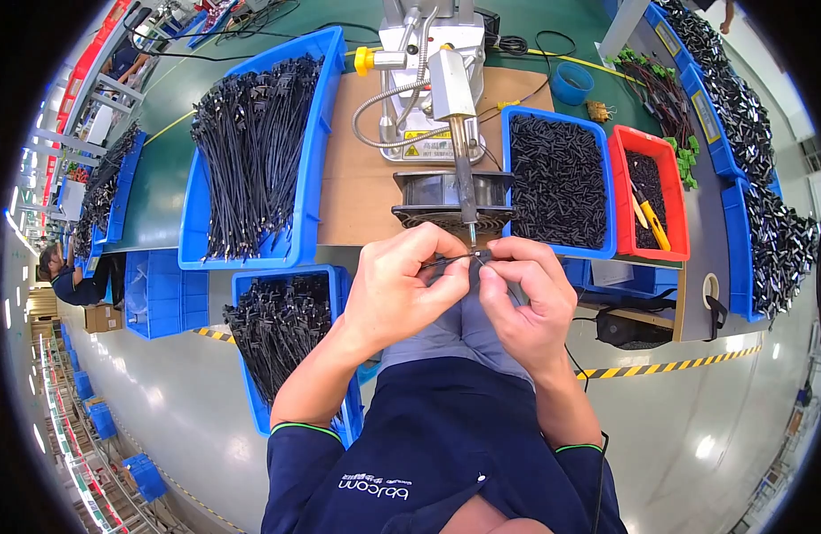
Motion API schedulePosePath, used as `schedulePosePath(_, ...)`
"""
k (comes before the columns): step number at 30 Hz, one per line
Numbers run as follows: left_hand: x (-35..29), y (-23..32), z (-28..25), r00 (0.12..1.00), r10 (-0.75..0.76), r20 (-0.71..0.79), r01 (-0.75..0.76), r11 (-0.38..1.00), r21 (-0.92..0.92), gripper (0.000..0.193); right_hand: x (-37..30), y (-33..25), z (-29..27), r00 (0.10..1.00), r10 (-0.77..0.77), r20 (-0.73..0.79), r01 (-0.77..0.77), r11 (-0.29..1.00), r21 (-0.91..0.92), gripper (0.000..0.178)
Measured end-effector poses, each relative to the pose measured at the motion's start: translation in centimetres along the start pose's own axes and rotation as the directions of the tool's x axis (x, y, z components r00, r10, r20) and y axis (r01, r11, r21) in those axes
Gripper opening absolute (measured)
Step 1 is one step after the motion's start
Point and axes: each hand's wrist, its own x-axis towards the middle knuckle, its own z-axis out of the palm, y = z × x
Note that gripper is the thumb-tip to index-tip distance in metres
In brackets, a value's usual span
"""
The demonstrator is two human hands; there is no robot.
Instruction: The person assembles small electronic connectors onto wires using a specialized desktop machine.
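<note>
My left hand (403, 283) pinches a thin black cable (439, 262) close to its end, just past the table's front edge. Thumb and fingertips of my right hand (533, 298) are closed on a small black piece (484, 255), too small to make out fully. The two hands almost meet, bringing cable end and black piece together. Right above them, the tip of a soldering iron (462, 169) points down, mounted on a white metal stand (428, 53). Behind my fingers sits a black spool-like fan or reel (453, 191), partly covered by the iron.
A blue bin of black cables (188, 222) stands left, another blue bin (339, 289) below it. To the right are a blue bin of small black tubes (608, 196) and a red bin (682, 214) holding yellow-handled cutters (655, 227). More blue bins (738, 249) line the far right.
</note>
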Motion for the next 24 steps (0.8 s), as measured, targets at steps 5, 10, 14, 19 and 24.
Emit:
schedulePosePath(5, 0.03, -0.02, 0.02, 1.0, -0.008, 0.008, 0.008, 1.0, -0.009, 0.012, 0.06, 0.01, -0.07, 1.0, -0.015, 0.006, 0.016, 1.0, -0.011, 0.013)
schedulePosePath(10, 0.02, -0.07, 0.05, 1.0, 0.001, -0.002, -0.001, 1.0, -0.03, 0.012, -0.08, -0.53, -0.13, 1.0, 0.009, 0.012, -0.009, 1.0, 0.026, 0.013)
schedulePosePath(14, -0.01, 0.07, -0.04, 1.0, -0.006, -0.004, 0.006, 1.0, -0.01, 0.012, -0.06, -0.64, -0.08, 1.0, 0.003, 0.011, -0.003, 1.0, 0.028, 0.013)
schedulePosePath(19, -0.03, 0.12, 0.06, 1.0, 0.003, -0.004, -0.003, 1.0, -0.006, 0.011, -0.24, -0.54, -0.09, 1.0, -0.001, 0.01, 0.001, 1.0, 0.011, 0.013)
schedulePosePath(24, -0.72, -0.5, 0.54, 0.999, 0.034, -0.028, -0.035, 0.999, -0.021, 0.011, -0.87, -0.64, -0.07, 1.0, 0.019, 0.011, -0.019, 1.0, 0.022, 0.012)
